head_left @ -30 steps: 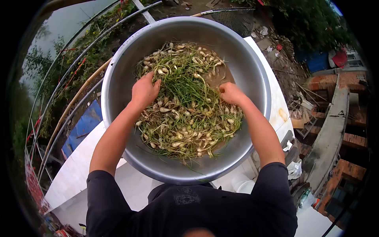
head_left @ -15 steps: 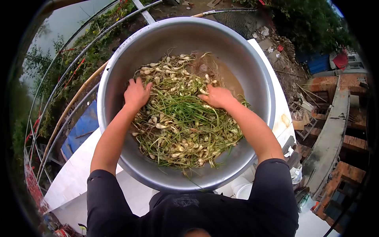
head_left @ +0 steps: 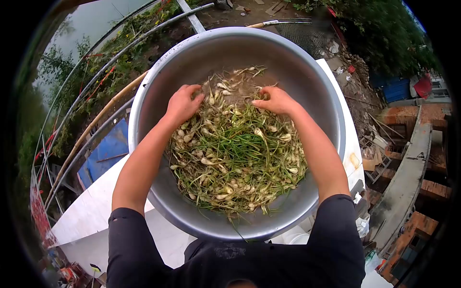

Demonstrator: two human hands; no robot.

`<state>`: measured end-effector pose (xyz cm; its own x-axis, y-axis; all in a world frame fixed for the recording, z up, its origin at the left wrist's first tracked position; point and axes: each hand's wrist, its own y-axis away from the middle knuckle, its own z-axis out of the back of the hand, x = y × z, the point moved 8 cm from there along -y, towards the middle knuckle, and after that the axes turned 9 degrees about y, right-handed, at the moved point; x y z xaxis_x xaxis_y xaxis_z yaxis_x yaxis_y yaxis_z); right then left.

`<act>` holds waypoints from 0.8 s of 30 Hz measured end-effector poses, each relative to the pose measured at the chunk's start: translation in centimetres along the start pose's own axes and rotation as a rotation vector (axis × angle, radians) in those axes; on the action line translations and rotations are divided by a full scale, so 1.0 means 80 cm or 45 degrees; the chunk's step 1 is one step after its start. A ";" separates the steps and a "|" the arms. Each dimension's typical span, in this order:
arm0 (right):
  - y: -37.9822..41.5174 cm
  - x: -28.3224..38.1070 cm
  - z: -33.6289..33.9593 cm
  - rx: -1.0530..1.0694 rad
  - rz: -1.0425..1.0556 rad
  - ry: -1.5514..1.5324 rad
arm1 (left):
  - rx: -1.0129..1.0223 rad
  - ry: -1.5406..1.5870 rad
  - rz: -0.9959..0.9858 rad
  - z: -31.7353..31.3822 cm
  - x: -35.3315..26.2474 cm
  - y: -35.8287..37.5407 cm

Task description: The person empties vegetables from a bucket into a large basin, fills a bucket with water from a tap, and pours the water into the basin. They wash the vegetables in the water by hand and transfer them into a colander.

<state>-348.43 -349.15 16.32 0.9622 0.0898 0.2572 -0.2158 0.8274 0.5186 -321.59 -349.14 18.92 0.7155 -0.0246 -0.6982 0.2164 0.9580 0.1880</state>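
A wide metal basin (head_left: 161,69) holds a heap of small wild onions (head_left: 225,177) with pale bulbs and thin green stems, lying in muddy brown water at the far side. At the heap's upper left is my left hand (head_left: 183,104), its thumb and fingers apart and the fingertips close to a few pale bulbs. Across from it, my right hand (head_left: 277,101) is at the upper right edge of the heap, thumb and forefinger spread with nothing seen between them. The undersides of both hands are partly hidden.
The basin stands on a white board (head_left: 96,201). A white bucket (head_left: 297,237) shows below its rim at the lower right. Curved metal pipes (head_left: 108,57) and a bamboo pole (head_left: 103,113) run along the left. A long-handled net (head_left: 302,36) lies beyond the basin.
Both hands have moved up toward the basin's far side and lifted off the middle of the heap. Some onions at the far side have shifted. The view has moved slightly.
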 end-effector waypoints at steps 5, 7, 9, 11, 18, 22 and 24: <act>-0.088 0.096 0.002 -0.447 -0.120 0.045 | -0.277 -0.106 -0.277 -0.080 0.021 -0.081; -0.116 0.116 -0.044 -0.368 0.034 -0.078 | -0.074 -0.115 -0.039 -0.110 0.046 -0.089; -0.084 0.104 -0.063 -0.115 0.208 -0.121 | 0.138 -0.076 0.061 -0.137 0.054 -0.065; -0.041 0.098 -0.064 0.228 0.228 0.077 | 0.326 -0.019 0.005 -0.125 0.025 -0.013; 0.063 -0.024 -0.002 -0.222 0.003 0.175 | 0.150 -0.233 0.203 -0.036 0.034 0.038; 0.061 -0.076 -0.078 -0.138 -0.411 -0.035 | 0.042 0.048 0.666 -0.054 0.096 0.106; 0.054 -0.032 -0.102 -0.088 -0.351 -0.241 | -0.030 0.541 0.846 -0.074 0.101 0.123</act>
<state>-350.49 -341.29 11.21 0.9335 -0.2416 0.2649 0.0661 0.8422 0.5350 -317.57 -338.21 11.03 0.3735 0.6621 -0.6497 -0.1855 0.7395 0.6471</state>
